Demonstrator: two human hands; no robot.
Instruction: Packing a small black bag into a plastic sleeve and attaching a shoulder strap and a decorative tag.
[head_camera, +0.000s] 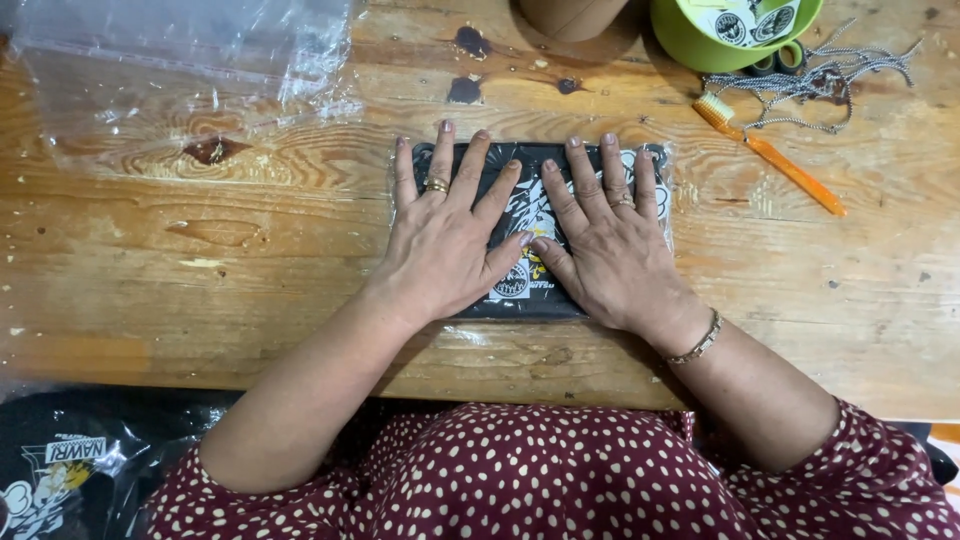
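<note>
1. Wooden table (200, 260), worn and knotty, with dark stains at its far edge; it carries every item we list below.
2. Black printed garment in a clear plastic sleeve (530, 215), folded flat, lying at the middle of the table, just near of the dark stains.
3. Our left hand (445, 240), fingers spread, palm pressed flat on the left half of the packet; gold rings on one finger.
4. Our right hand (605, 245), fingers spread, palm flat on the right half; a ring on one finger and a chain bracelet at the wrist. The two thumbs touch at the packet's middle.
5. Clear plastic bags (190, 60), empty and crumpled, at the far left of the table.
6. Green bowl (700, 40), far right, holding round stickers.
7. Orange toothbrush (775, 155), lying right of the packet, near a tangle of grey cords (830, 80).
8. Second bagged black garment (70, 470), at the near left, below the table edge.
</note>
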